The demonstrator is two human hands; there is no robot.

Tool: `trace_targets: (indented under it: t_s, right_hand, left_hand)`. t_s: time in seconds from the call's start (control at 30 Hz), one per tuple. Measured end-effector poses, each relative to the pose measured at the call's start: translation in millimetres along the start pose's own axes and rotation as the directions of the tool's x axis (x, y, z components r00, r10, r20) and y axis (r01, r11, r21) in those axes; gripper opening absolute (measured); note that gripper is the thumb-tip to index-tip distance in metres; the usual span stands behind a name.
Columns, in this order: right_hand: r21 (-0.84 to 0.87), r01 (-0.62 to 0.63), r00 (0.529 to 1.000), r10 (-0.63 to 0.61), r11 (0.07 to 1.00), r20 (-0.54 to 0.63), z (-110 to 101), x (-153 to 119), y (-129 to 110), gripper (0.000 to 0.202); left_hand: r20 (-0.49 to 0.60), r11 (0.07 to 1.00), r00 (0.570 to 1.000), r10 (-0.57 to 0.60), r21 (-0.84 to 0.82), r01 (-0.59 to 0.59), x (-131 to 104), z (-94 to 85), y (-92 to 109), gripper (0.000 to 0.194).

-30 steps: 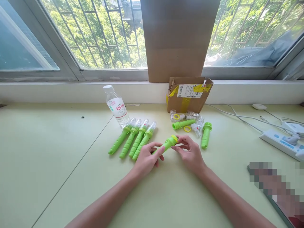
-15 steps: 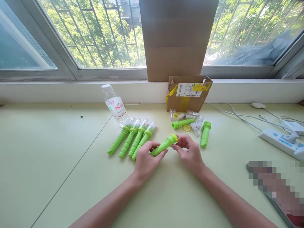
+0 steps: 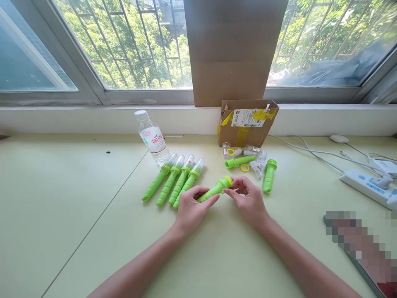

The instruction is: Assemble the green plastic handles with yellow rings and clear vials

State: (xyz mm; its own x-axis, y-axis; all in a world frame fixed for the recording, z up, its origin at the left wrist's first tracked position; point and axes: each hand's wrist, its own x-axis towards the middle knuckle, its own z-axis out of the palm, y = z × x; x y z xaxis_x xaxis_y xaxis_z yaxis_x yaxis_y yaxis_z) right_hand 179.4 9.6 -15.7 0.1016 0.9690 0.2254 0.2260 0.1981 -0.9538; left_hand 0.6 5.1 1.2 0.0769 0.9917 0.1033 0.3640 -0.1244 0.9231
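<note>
My left hand is closed round the lower part of a ribbed green plastic tube handle, tilted up to the right. At its upper end sits a yellow ring. My right hand pinches at that ring, with thumb and fingertips close together; part of the rim is behind the fingers. Left of my hands, several green sticks with clear caps lie side by side. To the right lies a loose green handle, and another green handle rests among small parts.
Clear caps, a white insert and a loose yellow ring lie before a cardboard box. A water bottle stands behind the capped sticks. At right are a power strip, cables and a blurred phone-like object.
Both hands keep the same hold on the green handle and the yellow ring. The whole view has shifted slightly; nothing else has visibly moved.
</note>
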Motion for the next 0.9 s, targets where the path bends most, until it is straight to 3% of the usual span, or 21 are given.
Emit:
trace_targets:
  t_s: [0.13, 0.3, 0.43, 0.7, 0.9]
  right_hand:
    - [-0.002, 0.016, 1.0, -0.016, 1.0, -0.002, -0.2, -0.4, 0.2, 0.033]
    - [0.032, 0.074, 0.994, -0.076, 0.997, 0.077, 0.4, -0.1, 2.6, 0.039]
    - [0.022, 0.083, 0.992, -0.085, 0.996, 0.094, 1.2, 0.4, 4.5, 0.032]
    - [0.01, 0.065, 0.996, -0.066, 0.998, 0.066, 0.9, 0.3, 4.9, 0.026]
    - [0.009, 0.084, 0.995, -0.084, 0.996, 0.06, 0.7, -0.1, 5.6, 0.027]
  left_hand:
    - [0.042, 0.994, 0.996, -0.075, -0.078, 0.078, -0.3, -0.7, 5.0, 0.028]
    - [0.061, 0.974, 0.987, -0.145, -0.164, 0.154, -0.5, -0.6, 9.3, 0.029]
    - [0.091, 0.963, 0.981, -0.173, -0.195, 0.187, 0.9, -0.9, 8.9, 0.032]
    - [0.174, 0.971, 0.971, -0.161, -0.15, 0.188, 2.0, -3.0, 10.0, 0.032]
    - [0.146, 0.989, 0.984, -0.099, -0.099, 0.114, 3.4, -3.6, 9.9, 0.03]
